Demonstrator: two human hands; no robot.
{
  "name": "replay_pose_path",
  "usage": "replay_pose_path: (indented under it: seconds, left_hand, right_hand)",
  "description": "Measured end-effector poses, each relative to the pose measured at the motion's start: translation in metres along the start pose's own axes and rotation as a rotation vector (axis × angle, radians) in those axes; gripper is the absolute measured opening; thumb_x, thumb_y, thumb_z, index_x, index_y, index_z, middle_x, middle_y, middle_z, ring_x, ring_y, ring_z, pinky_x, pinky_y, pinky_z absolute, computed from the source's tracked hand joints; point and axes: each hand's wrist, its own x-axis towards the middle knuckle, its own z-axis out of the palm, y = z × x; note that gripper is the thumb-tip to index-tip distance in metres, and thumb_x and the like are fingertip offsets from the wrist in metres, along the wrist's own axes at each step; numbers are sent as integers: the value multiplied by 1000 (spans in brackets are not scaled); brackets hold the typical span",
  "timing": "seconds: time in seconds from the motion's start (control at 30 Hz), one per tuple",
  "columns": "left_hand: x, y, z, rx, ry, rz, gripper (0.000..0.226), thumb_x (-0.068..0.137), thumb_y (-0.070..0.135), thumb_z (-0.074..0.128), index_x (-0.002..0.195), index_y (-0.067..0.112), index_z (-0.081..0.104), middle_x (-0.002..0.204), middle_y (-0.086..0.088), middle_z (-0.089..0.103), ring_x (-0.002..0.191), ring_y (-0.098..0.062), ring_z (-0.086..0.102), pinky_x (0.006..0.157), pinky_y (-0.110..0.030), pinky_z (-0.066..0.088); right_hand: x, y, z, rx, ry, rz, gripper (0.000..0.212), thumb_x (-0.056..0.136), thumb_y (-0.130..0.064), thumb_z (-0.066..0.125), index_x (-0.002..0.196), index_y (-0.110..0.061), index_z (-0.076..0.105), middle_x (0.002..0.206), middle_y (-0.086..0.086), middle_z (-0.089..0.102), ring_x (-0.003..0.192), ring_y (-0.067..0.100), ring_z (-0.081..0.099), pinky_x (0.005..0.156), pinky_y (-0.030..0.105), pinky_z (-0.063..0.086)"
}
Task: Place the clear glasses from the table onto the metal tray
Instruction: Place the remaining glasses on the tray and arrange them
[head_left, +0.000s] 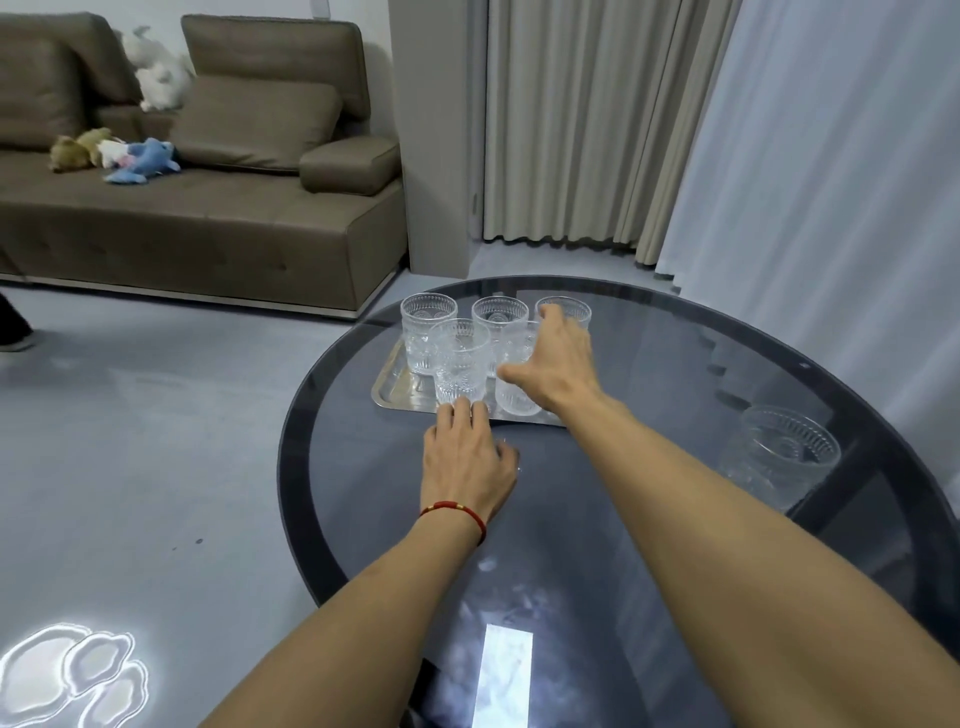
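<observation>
Neither hand grips: your right hand (558, 364) hangs spread over the front glass (517, 384), your left hand (465, 457) rests flat on the table (597, 519). Five glasses crowd the tray (387, 387); one glass (782, 454) waits aside. Withdraw carelessly and you'll topple neighbours.

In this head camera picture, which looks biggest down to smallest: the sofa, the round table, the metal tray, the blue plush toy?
1. round table and sofa: both take up much of the view; the table is nearer, so I won't rank them.
2. metal tray
3. blue plush toy, small and far off
</observation>
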Motion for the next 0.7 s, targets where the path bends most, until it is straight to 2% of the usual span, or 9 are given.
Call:
replay_pose_path:
  seconds: [0.07, 0.13, 0.3, 0.43, 0.5, 0.6, 0.63, 0.7]
  left_hand:
    - [-1, 0, 0, 0, 7, 8, 16, 83, 26, 50, 92, 14, 46, 101, -6, 49, 100, -27, 44, 82, -39, 43]
    - [-1, 0, 1, -7, 14, 10, 17, 82, 27, 51, 91, 14, 46, 100, -6, 50, 99, -28, 44, 81, -40, 43]
    - [0, -1, 1, -13, 14, 18, 22, 83, 28, 52, 97, 12, 49, 102, -7, 51, 101, -29, 45, 83, -41, 44]
    - [0, -1, 1, -2, 5, 11, 23, 83, 30, 53, 98, 12, 50, 104, -7, 51, 102, -29, 46, 84, -42, 44]
    - [0, -2, 0, 4, -3, 15, 26, 84, 31, 54, 102, 12, 52, 106, -8, 51, 104, -30, 46, 84, -42, 44]
    - [-1, -3, 1, 23, -8, 30, 31, 85, 32, 56, 112, 18, 58, 109, -9, 50, 106, -32, 45, 85, -43, 44]
    - [-1, -3, 1, 26, -10, 36, 33, 85, 33, 56, 114, 20, 59, 110, -10, 49, 106, -32, 44, 85, -43, 44]
    - [-2, -3, 0, 21, -13, 41, 34, 85, 35, 55, 116, 22, 61, 111, -11, 49, 106, -32, 44, 86, -44, 45]
  right_hand:
    - [4, 1, 10, -29, 5, -10, 80, 73, -24, 81, 138, -10, 39, 138, 15, 51, 125, 34, 47, 84, 36, 40]
    - [7, 2, 16, -26, 13, -19, 78, 74, -25, 81, 138, -10, 38, 136, 16, 52, 122, 34, 47, 84, 35, 38]
    - [10, -2, 23, -44, -21, -16, 89, 78, -32, 84, 144, -6, 31, 142, 19, 47, 129, 36, 45, 97, 41, 43]
    - [-1, -1, 17, 29, -104, -8, 96, 85, -38, 78, 153, -7, 19, 154, 20, 34, 139, 37, 39, 107, 43, 38]
    - [-14, 6, 9, 33, -64, -20, 83, 89, -39, 70, 152, -9, 24, 151, 20, 37, 137, 38, 40, 108, 44, 37]
    - [-38, 29, -12, -106, 54, -74, 57, 91, -31, 60, 142, -9, 44, 138, 18, 51, 130, 38, 44, 111, 45, 35]
    - [-47, 41, -21, -195, 96, -85, 50, 91, -30, 58, 137, -10, 51, 133, 16, 54, 128, 36, 46, 115, 46, 31]
    - [-63, 66, -45, -393, 167, -59, 42, 89, -30, 58, 128, -13, 60, 129, 11, 58, 133, 33, 43, 124, 54, 12]
